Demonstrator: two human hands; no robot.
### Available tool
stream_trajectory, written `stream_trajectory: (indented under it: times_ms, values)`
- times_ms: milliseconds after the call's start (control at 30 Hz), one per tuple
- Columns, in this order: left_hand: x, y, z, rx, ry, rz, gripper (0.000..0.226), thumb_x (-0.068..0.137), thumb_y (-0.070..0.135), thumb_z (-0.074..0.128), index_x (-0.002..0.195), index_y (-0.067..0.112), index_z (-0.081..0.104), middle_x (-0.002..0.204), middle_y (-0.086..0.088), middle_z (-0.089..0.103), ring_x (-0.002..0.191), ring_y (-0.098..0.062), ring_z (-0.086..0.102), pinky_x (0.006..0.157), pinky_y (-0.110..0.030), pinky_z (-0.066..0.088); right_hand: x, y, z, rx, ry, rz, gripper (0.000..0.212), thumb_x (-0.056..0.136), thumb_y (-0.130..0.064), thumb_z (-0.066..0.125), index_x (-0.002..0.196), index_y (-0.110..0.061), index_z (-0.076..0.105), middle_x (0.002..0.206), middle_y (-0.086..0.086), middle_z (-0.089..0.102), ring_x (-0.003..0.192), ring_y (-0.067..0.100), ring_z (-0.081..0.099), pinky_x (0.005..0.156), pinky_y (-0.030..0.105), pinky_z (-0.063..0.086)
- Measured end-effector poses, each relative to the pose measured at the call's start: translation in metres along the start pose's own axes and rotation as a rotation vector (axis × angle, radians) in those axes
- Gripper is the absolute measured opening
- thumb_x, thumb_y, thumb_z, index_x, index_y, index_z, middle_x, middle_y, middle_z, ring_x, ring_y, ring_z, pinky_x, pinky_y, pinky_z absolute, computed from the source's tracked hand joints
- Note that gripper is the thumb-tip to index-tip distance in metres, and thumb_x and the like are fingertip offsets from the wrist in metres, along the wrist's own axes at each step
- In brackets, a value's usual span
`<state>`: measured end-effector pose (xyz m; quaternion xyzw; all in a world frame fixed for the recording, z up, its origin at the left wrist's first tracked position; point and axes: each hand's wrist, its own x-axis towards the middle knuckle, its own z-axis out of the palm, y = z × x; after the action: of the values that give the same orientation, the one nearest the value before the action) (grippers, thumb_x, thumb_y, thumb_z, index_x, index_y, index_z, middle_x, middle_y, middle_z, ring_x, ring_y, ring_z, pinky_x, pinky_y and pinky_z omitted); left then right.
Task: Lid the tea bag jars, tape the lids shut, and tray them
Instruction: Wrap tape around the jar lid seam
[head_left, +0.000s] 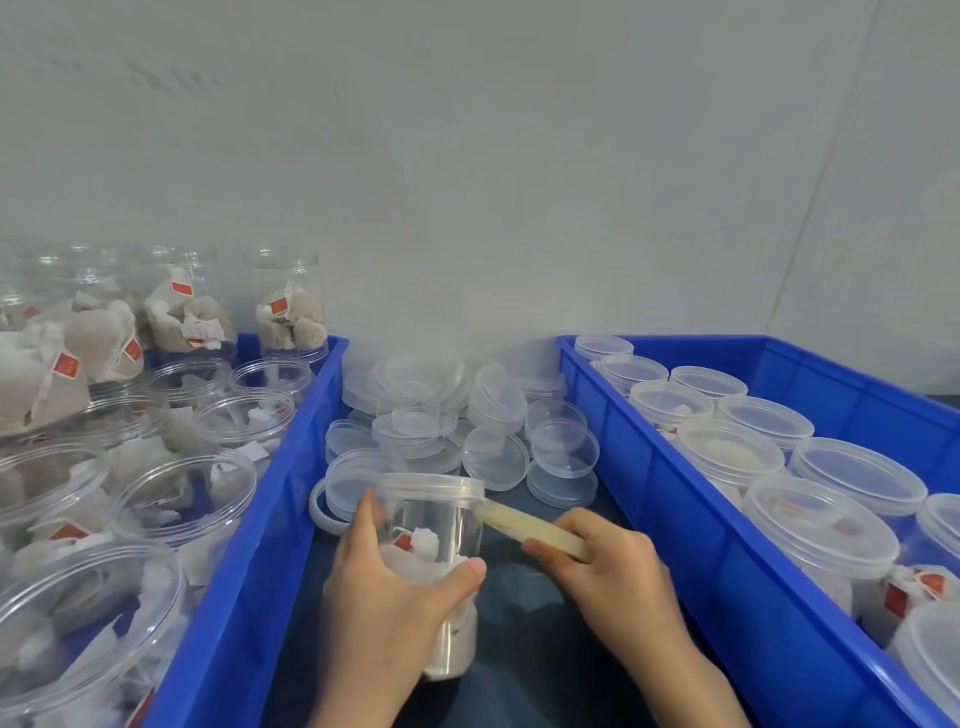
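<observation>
My left hand (384, 587) grips a clear plastic jar (434, 525) of tea bags with a clear lid on top, held upright over the dark table between two blue bins. My right hand (608, 566) pinches a strip of yellowish clear tape (530, 527) stretched from my fingers to the lid's edge on the jar's right side. Loose clear lids (457, 421) lie piled on the table behind the jar. The blue tray (691, 530) on the right holds several lidded jars (821, 525).
A blue bin (260, 545) on the left holds several open jars of tea bags (182, 499), some stacked at the back. A white ring, maybe a tape roll (324, 512), lies left of the held jar. A grey wall stands close behind.
</observation>
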<state>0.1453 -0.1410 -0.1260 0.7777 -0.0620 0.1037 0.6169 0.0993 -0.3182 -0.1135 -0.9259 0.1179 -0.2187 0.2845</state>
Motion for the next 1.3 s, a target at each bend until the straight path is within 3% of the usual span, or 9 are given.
stream_trajectory:
  times_ms: [67,233,300,400,500,667,833,1067,1300]
  values:
    - [-0.003,0.002,0.001,0.018,0.012,0.014,0.114,0.046,0.039,0.086,0.144,0.035,0.028,0.121,0.029,0.038,0.085,0.032,0.035,0.086,-0.021,0.031,0.001,0.004,-0.004,-0.076,0.094,-0.025,0.036,0.077,-0.06,0.059,0.073,-0.025,0.057,0.06,-0.009,0.057,0.063,0.011,0.053,0.056,0.029,0.042]
    - [-0.009,0.013,0.0,0.119,0.052,0.03,0.119,0.045,0.047,0.085,0.146,0.036,0.024,0.137,0.023,0.041,0.108,0.001,0.042,0.086,-0.023,0.031,0.004,0.009,-0.013,-0.204,0.226,-0.087,0.028,0.082,-0.041,0.067,0.069,-0.017,0.059,0.056,-0.005,0.054,0.056,0.021,0.051,0.058,0.023,0.027]
    - [-0.01,0.014,-0.002,0.025,0.024,0.056,0.118,0.042,0.043,0.088,0.144,0.038,0.028,0.121,0.037,0.041,0.097,0.018,0.041,0.085,-0.016,0.03,0.005,0.011,-0.015,-0.218,0.249,-0.086,0.031,0.082,-0.039,0.068,0.066,-0.015,0.057,0.054,-0.003,0.052,0.054,0.024,0.049,0.059,0.024,0.025]
    - [-0.013,0.023,-0.005,-0.214,-0.167,0.065,0.111,0.038,0.037,0.091,0.137,0.038,0.041,0.113,0.037,0.053,0.098,0.027,0.046,0.085,-0.012,0.037,0.004,0.01,-0.018,-0.171,0.271,-0.093,0.03,0.083,-0.037,0.068,0.065,-0.015,0.055,0.052,-0.004,0.049,0.052,0.025,0.047,0.057,0.025,0.024]
    - [-0.016,0.035,-0.01,-0.346,-0.414,0.076,0.094,0.038,0.033,0.086,0.127,0.03,0.055,0.117,0.016,0.065,0.108,-0.005,0.061,0.096,-0.033,0.047,0.004,0.007,-0.019,-0.088,0.228,-0.066,0.031,0.084,-0.042,0.062,0.069,-0.016,0.055,0.055,-0.004,0.052,0.057,0.027,0.05,0.054,0.029,0.034]
    - [-0.016,0.038,-0.011,-0.507,-0.731,0.134,0.075,0.047,0.023,0.08,0.12,0.021,0.063,0.118,-0.006,0.066,0.109,-0.027,0.062,0.089,-0.034,0.052,0.004,0.001,-0.016,-0.026,0.155,-0.003,0.021,0.084,-0.031,0.051,0.067,-0.018,0.045,0.059,0.0,0.054,0.062,0.025,0.05,0.055,0.036,0.042]
    - [-0.02,0.039,-0.002,-0.494,-0.886,0.229,0.073,0.064,0.025,0.078,0.132,0.027,0.052,0.131,-0.002,0.058,0.122,-0.02,0.053,0.098,-0.028,0.045,-0.007,-0.008,-0.008,0.076,0.094,0.054,0.022,0.074,-0.026,0.063,0.07,-0.01,0.047,0.062,0.008,0.057,0.063,0.033,0.05,0.06,0.044,0.046]
    - [-0.018,0.031,0.0,-0.075,-0.486,0.198,0.121,0.031,0.101,0.037,0.138,0.048,0.021,0.131,0.031,0.043,0.118,0.019,0.037,0.101,-0.015,0.034,-0.007,-0.009,-0.006,-0.111,0.175,0.082,0.022,0.078,-0.034,0.059,0.076,-0.014,0.049,0.068,0.001,0.06,0.071,0.025,0.056,0.063,0.035,0.047]
    - [-0.022,0.019,0.012,-0.093,-0.129,0.162,0.031,0.083,0.065,0.043,0.113,0.062,0.043,0.104,0.03,0.063,0.105,0.003,0.059,0.085,-0.012,0.043,-0.004,-0.015,0.003,-0.314,0.177,0.206,0.019,0.095,-0.031,0.034,0.08,-0.019,0.038,0.083,-0.002,0.064,0.08,0.026,0.058,0.064,0.031,0.04]
